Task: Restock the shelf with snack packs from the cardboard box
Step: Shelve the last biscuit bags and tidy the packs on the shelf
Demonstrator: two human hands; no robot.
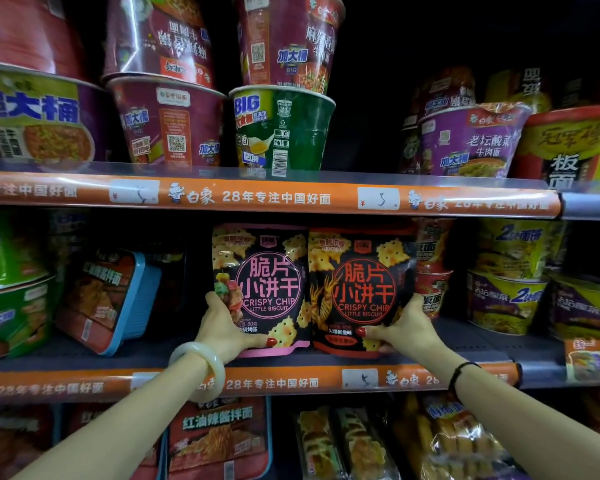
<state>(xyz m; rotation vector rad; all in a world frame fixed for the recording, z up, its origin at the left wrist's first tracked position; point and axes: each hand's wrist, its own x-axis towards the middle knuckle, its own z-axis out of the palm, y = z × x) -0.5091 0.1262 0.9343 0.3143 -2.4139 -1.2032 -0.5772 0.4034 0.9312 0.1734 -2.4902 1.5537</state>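
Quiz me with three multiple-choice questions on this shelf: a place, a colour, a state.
1. Where do the pink-ringed pack and red-ringed pack stand?
A. upper shelf
B. middle shelf, side by side
C. lower shelf

2. What colour is the bangle on the left wrist?
A. white
B. green
C. black

3. What are the left hand and right hand doing?
A. hanging idle
B. both on one pack
C. each gripping its own pack

Answers: 1 B, stocked shelves show above and below them; 2 A, it shows pale white; 3 C, each clasps a pack's lower corner.
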